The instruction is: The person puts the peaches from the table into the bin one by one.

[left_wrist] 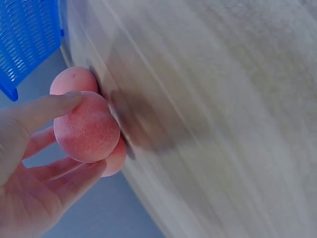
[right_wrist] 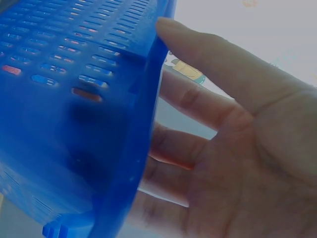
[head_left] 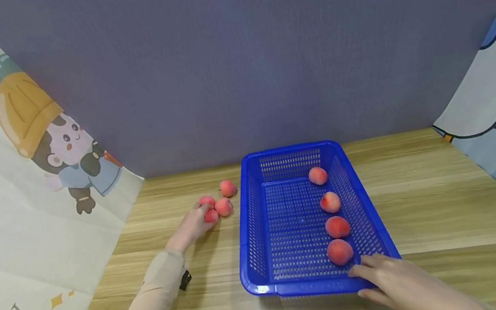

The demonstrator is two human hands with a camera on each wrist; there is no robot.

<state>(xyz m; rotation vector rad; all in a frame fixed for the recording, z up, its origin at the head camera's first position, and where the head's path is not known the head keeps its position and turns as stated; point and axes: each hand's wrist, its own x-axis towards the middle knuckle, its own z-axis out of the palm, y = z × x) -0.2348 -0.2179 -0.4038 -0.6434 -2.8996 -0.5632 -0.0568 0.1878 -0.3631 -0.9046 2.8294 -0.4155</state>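
My left hand [head_left: 193,225] holds a pinkish-red peach [left_wrist: 88,130], thumb on one side and fingers curled round the other. Right beside it lie a second peach [head_left: 207,201] and a third [head_left: 223,207], with another peach [head_left: 228,188] a little farther back. To their right stands a blue plastic basket [head_left: 244,254] with slotted walls. At its near right corner my right hand [head_left: 391,278] grips the rim, the thumb outside and the fingers reaching over the inner side. Inside, several peaches [head_left: 337,227] form a row along the right wall.
The wood-grain table [head_left: 429,198] runs back to a grey-blue panel [head_left: 249,66]. White sheets with cartoon prints [head_left: 69,136] border the left and right sides. A small black piece [head_left: 185,280] shows beside the left sleeve.
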